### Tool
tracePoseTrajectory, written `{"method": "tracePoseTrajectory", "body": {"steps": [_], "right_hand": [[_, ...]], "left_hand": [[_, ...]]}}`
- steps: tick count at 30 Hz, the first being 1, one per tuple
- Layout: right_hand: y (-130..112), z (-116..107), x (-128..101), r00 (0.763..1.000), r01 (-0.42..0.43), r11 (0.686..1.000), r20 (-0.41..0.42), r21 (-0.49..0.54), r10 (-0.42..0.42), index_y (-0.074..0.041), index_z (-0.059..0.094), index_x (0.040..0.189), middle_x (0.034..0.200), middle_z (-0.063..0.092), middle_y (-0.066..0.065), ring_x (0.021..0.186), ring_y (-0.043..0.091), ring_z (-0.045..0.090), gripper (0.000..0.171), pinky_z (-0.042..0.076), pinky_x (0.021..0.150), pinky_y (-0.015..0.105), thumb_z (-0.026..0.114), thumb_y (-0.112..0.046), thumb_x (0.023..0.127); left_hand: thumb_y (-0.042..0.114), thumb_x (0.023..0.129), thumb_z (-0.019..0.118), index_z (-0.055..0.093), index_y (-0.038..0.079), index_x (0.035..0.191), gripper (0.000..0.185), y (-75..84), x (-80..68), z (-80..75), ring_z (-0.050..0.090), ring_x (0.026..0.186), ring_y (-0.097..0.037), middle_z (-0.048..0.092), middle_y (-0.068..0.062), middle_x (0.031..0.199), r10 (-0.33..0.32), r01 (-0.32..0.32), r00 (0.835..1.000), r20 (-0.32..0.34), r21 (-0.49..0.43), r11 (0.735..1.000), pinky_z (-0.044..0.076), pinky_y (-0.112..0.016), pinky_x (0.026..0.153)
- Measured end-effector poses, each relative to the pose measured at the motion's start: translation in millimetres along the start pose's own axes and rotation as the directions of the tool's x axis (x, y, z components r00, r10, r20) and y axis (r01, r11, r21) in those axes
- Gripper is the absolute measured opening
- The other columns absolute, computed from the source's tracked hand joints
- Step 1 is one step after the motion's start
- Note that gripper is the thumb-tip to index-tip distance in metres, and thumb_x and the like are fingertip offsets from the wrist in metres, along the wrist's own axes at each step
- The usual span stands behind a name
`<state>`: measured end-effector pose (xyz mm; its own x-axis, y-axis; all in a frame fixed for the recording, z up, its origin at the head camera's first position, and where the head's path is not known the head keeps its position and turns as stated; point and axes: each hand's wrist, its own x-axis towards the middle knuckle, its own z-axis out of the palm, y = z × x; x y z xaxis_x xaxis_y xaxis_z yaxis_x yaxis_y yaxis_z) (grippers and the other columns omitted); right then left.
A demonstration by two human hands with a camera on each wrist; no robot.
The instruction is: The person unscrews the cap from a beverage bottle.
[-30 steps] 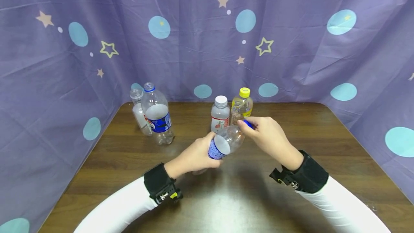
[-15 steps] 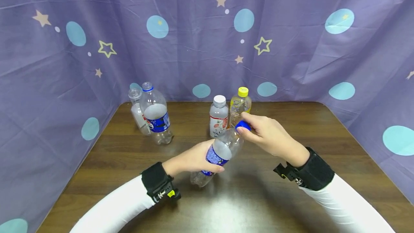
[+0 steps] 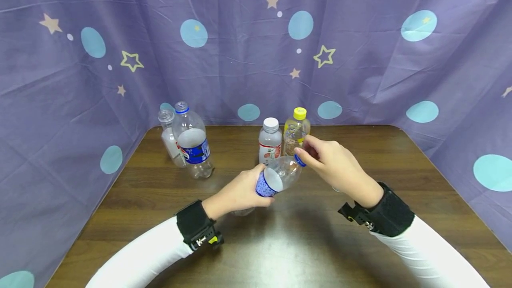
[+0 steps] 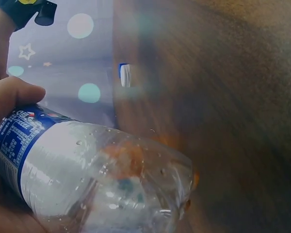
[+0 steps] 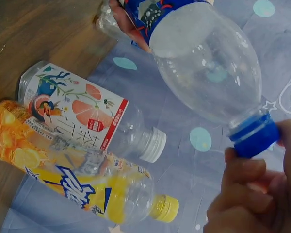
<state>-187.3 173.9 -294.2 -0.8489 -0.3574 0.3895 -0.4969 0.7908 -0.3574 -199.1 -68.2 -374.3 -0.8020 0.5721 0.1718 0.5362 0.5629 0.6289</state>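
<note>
Two hands work one clear plastic bottle with blue label [image 3: 276, 179] above the table centre; left hand [image 3: 240, 192] grips its body; right hand [image 3: 334, 168], at 2 o'clock, pinches the blue screw cap [image 3: 299, 160], still seated.

The head view looks forward and down over the surface [image 3: 280, 243] toward the purple curtain [image 3: 240, 34] behind it, far enough back to take in both forearms and the bottle [image 3: 276, 179] held between them. The left wrist view sits right against that bottle [image 4: 102, 179], facing along its base and across the surface [image 4: 233, 97] toward the curtain. The right wrist view looks at the bottle [image 5: 203, 68] from its cap [image 5: 254, 136] end, very near. All three share the bottle; head and right wrist also share the two capped bottles behind it.
</note>
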Motion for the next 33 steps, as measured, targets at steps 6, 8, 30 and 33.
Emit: {"method": "tracePoseTrajectory", "body": {"steps": [6,8,30,33], "right_hand": [[11.3,-2.9,3.4,0.951,0.307,0.945,0.012,0.111,-0.310,-0.011,0.060,0.102,0.079,0.048,-0.005,0.069,0.004,0.045,0.015,0.041,0.060,0.022,0.068,-0.012,0.089],[15.7,-4.5,4.5,0.914,0.404,0.907,-0.012,0.117,-0.406,-0.009,0.062,0.106,0.087,0.052,-0.004,0.075,0.004,0.048,0.026,0.043,0.065,0.020,0.073,-0.005,0.082],[12.7,-9.4,5.6,0.992,-0.027,0.972,0.126,0.232,-0.003,-0.017,0.060,0.096,0.075,0.062,-0.006,0.067,0.009,0.056,0.019,0.046,0.063,0.025,0.065,-0.035,0.092],[13.1,-9.5,5.1,0.991,-0.035,0.976,0.133,0.214,0.007,-0.018,0.058,0.084,0.066,0.053,-0.007,0.060,0.009,0.048,0.021,0.040,0.056,0.024,0.064,-0.037,0.092]], "left_hand": [[0.026,0.068,0.082,0.051,0.010,0.119,0.062,-4.1,-1.6,0.3,0.064,0.086,-0.013,0.067,-0.001,0.098,-0.021,0.020,1.000,-0.011,-0.007,1.000,0.052,-0.029,0.076],[0.026,0.068,0.082,0.051,0.010,0.119,0.062,-5.2,-2.4,-0.3,0.064,0.087,-0.012,0.067,-0.001,0.099,-0.029,0.029,0.999,-0.013,-0.008,1.000,0.052,-0.029,0.076],[0.023,0.068,0.081,0.051,0.012,0.115,0.058,-0.3,-4.7,0.0,0.062,0.084,-0.011,0.065,0.002,0.096,-0.022,0.022,0.999,-0.030,0.001,1.000,0.052,-0.027,0.075],[0.023,0.068,0.081,0.051,0.012,0.115,0.057,-0.2,-5.0,0.0,0.062,0.084,-0.011,0.064,0.003,0.095,-0.023,0.023,0.999,-0.027,-0.008,1.000,0.052,-0.027,0.075]]}}
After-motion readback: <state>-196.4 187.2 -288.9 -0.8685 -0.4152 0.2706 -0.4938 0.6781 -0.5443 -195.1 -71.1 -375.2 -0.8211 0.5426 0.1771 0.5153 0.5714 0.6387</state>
